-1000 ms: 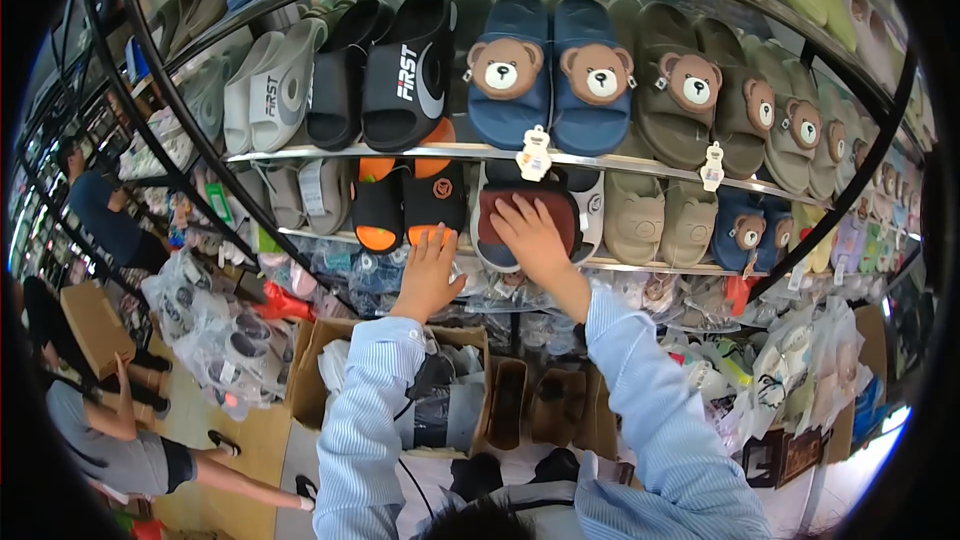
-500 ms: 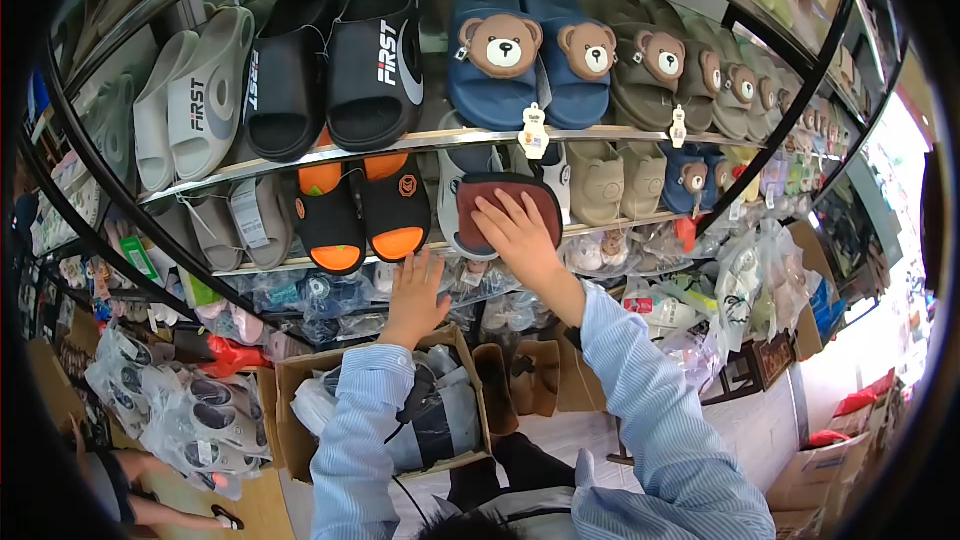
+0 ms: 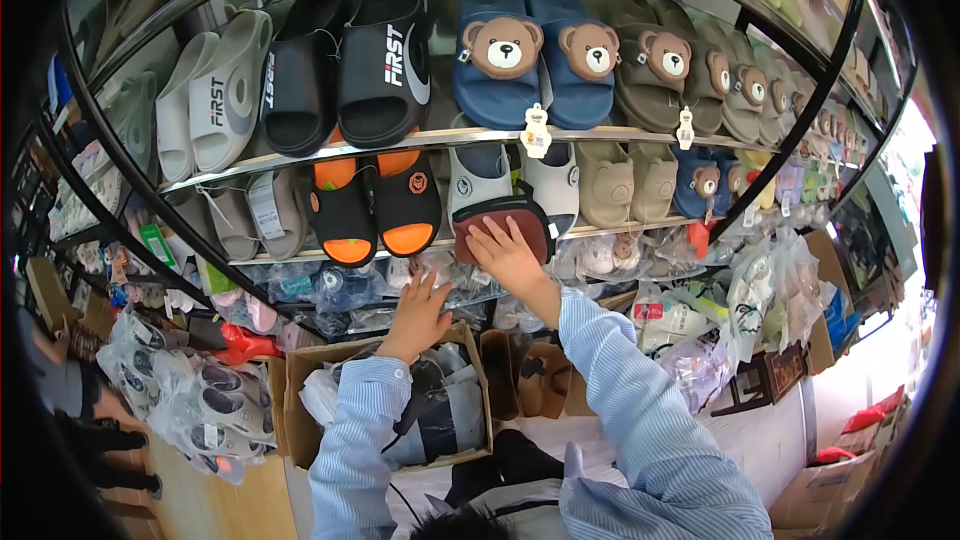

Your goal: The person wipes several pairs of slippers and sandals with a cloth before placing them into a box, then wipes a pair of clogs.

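My right hand (image 3: 510,258) holds a flat maroon pad (image 3: 471,245) with a black edge. Its fingers lie across the maroon face, and the thumb is hidden. Just behind the pad, grey-and-white slides (image 3: 478,166) stand on the lower shelf, their lower parts partly covered. My left hand (image 3: 418,318) is empty, with fingers spread, below the black-and-orange slides (image 3: 407,202) and above an open cardboard box (image 3: 474,350).
Large black slides (image 3: 385,70) and blue bear slides (image 3: 497,50) fill the upper shelf (image 3: 450,136). Beige slides (image 3: 606,186) stand right of the pad. Bagged shoes (image 3: 225,405) lie at lower left. A curved black frame post (image 3: 800,120) crosses the right side.
The maroon pad has come down with my right hand, exposing more of the grey-and-white slides. My left hand has spread its fingers and sits slightly lower. A person at left has shifted.
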Demonstrator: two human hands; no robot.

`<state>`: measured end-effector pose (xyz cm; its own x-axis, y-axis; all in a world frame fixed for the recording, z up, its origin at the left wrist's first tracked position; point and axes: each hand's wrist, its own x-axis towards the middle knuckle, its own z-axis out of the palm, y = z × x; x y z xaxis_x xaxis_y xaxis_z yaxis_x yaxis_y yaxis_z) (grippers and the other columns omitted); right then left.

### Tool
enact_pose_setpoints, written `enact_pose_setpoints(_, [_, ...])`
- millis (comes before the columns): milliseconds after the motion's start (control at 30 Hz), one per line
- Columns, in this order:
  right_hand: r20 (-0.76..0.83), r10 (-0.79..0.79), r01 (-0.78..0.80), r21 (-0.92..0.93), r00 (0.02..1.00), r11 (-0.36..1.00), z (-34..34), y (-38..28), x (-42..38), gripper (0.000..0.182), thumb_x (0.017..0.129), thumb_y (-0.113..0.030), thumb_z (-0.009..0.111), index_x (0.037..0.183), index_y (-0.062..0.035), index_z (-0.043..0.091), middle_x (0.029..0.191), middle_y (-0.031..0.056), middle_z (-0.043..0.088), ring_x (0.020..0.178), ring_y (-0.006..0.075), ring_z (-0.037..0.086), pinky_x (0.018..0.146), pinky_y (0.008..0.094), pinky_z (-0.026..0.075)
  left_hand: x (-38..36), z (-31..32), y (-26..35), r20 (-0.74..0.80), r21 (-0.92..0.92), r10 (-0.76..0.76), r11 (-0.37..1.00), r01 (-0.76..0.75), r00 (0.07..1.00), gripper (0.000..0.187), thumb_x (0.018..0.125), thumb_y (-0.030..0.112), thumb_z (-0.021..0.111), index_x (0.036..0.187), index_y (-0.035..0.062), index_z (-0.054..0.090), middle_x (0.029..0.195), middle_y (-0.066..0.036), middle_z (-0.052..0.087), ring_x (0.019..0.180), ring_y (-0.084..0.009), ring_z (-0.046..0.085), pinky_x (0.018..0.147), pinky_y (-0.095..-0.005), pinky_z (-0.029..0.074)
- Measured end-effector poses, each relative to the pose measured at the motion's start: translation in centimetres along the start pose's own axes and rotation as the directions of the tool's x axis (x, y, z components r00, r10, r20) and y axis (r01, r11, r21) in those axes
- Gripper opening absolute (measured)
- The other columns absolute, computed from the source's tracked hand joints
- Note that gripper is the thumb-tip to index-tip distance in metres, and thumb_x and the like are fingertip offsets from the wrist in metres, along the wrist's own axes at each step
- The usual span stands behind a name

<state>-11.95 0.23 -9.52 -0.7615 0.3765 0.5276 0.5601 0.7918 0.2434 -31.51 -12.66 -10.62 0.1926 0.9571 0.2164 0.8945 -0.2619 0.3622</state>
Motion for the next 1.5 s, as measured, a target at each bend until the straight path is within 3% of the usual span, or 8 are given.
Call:
enact_pose_setpoints(133, [-0.095, -0.028, 0.033, 0.054, 0.995, 0.998, -1.1, 0.2, -0.3, 0.054, 0.071, -0.018, 0.064, 0.121, -0.0016, 0.052, 0.130, 0.0137, 0.052, 0.122, 0.0280, 0.049, 0.105, 0.0423, 0.036, 0.4, -1.1, 0.6, 0.014, 0.021, 0.013, 1.000, -0.013, 1.000, 0.050, 0.080, 0.021, 0.064, 0.127, 0.0110, 0.050, 0.140, -0.021, 0.038, 0.133, -0.0416, 0.031, 0.107, -0.0524, 0.028])
enact_pose_setpoints(400, [-0.298, -0.021, 0.053, 0.099, 0.954, 0.994, -7.0, 1.7, 4.3, 0.040, 0.077, -0.013, 0.053, 0.115, -0.0008, 0.055, 0.123, 0.0154, 0.056, 0.119, 0.0295, 0.052, 0.103, 0.0422, 0.038, 2.5, -2.2, 1.8, -0.011, 0.067, 0.072, 0.995, -0.071, 0.997, 0.049, 0.080, 0.021, 0.063, 0.126, 0.0105, 0.051, 0.139, -0.022, 0.040, 0.131, -0.0423, 0.033, 0.107, -0.0509, 0.029])
enact_pose_setpoints(633, [-0.162, -0.021, 0.036, 0.089, 0.987, 0.995, -0.1, -0.4, 1.0, 0.031, 0.079, -0.015, 0.052, 0.108, -0.0049, 0.058, 0.120, 0.0151, 0.058, 0.118, 0.0312, 0.051, 0.102, 0.0426, 0.039, 2.5, -3.8, 2.5, 0.027, 0.100, 0.102, 0.990, -0.104, 0.994, 0.049, 0.080, 0.020, 0.063, 0.126, 0.0104, 0.048, 0.140, -0.020, 0.039, 0.132, -0.0421, 0.033, 0.106, -0.0501, 0.030])
enact_pose_setpoints(700, [-0.011, 0.005, -0.003, 0.153, 1.000, 0.988, -0.6, -1.5, 0.7, 0.030, 0.078, -0.015, 0.053, 0.106, -0.0043, 0.059, 0.115, 0.0146, 0.060, 0.112, 0.0308, 0.056, 0.098, 0.0420, 0.042, 2.2, -4.3, 2.2, 0.025, 0.090, 0.085, 0.992, -0.087, 0.996, 0.051, 0.080, 0.019, 0.063, 0.127, 0.0120, 0.047, 0.139, -0.021, 0.040, 0.131, -0.0419, 0.034, 0.107, -0.0504, 0.030])
enact_pose_setpoints(933, [-0.277, 0.025, -0.032, -0.019, 0.961, 0.999, -6.0, 1.0, 5.3, 0.032, 0.076, -0.014, 0.053, 0.105, -0.0013, 0.058, 0.113, 0.0157, 0.060, 0.109, 0.0302, 0.057, 0.096, 0.0405, 0.044, 1.8, -5.7, 0.8, -0.028, 0.066, 0.067, 0.996, -0.065, 0.997, 0.054, 0.080, 0.017, 0.062, 0.131, 0.0147, 0.043, 0.138, -0.021, 0.041, 0.130, -0.0422, 0.035, 0.106, -0.0511, 0.030])
enact_pose_setpoints(1133, [-0.060, -0.101, 0.100, -0.024, 0.993, 0.995, -0.4, -1.2, 1.0, 0.031, 0.079, -0.015, 0.052, 0.106, -0.0003, 0.057, 0.117, 0.0160, 0.060, 0.114, 0.0306, 0.055, 0.097, 0.0404, 0.043, 1.5, -3.4, 0.2, -0.065, 0.016, 0.091, 0.996, -0.090, 0.994, 0.049, 0.079, 0.018, 0.063, 0.126, 0.0119, 0.048, 0.136, -0.021, 0.043, 0.130, -0.0419, 0.036, 0.104, -0.0506, 0.033])
enact_pose_setpoints(1367, [-0.018, 0.091, -0.075, 0.416, 0.996, 0.906, -0.9, -1.0, -0.8, 0.037, 0.077, -0.009, 0.056, 0.113, 0.0000, 0.055, 0.118, 0.0175, 0.059, 0.112, 0.0307, 0.057, 0.099, 0.0390, 0.043, 1.2, -3.0, -0.9, 0.001, 0.014, 0.054, 0.998, -0.054, 0.999, 0.049, 0.080, 0.019, 0.064, 0.125, 0.0079, 0.049, 0.139, -0.021, 0.041, 0.131, -0.0416, 0.035, 0.105, -0.0496, 0.031])
enact_pose_setpoints(1500, [-0.116, 0.172, -0.109, 0.418, 0.978, 0.902, -4.5, -0.8, 0.3, 0.039, 0.075, -0.006, 0.057, 0.113, 0.0008, 0.054, 0.115, 0.0171, 0.060, 0.107, 0.0312, 0.059, 0.094, 0.0395, 0.047, 1.8, -2.4, -1.5, 0.015, 0.070, -0.011, 0.997, 0.010, 1.000, 0.056, 0.079, 0.021, 0.064, 0.129, 0.0046, 0.045, 0.141, -0.023, 0.037, 0.132, -0.0416, 0.033, 0.107, -0.0498, 0.029])
